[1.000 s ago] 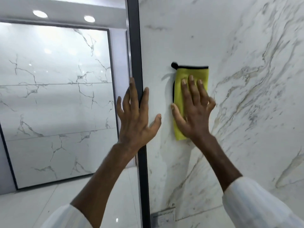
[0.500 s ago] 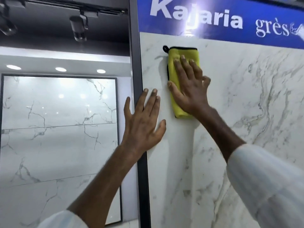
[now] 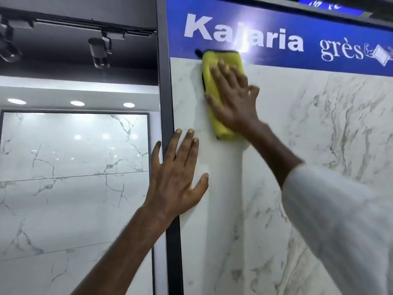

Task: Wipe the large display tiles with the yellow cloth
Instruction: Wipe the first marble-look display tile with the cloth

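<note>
Presses the yellow cloth (image 3: 221, 128) flat under the straight, spread fingers of the right hand (image 3: 231, 99), at the top left corner of the large display tile (image 3: 276, 145), the cloth's upper edge overlapping the blue sign (image 3: 255, 22), its middle hidden by the hand. Rests the left hand (image 3: 176, 182) open, fingers straight, across the dark frame (image 3: 168, 92) and the tile's left edge, lower down. Shows the right sleeve (image 3: 340, 220) blurred and the sign's lettering cut off at right.

A tile showroom; on the right a large marble-look display tile (image 3: 319, 188) stands upright in a dark frame (image 3: 168, 103), under a blue banner (image 3: 319, 24) lettered "Kajaria grès"; far on the left a second framed panel (image 3: 74, 188) shows more veined white tiles; track spotlights (image 3: 98, 52) and recessed ceiling lights (image 3: 77, 103) sit above.
</note>
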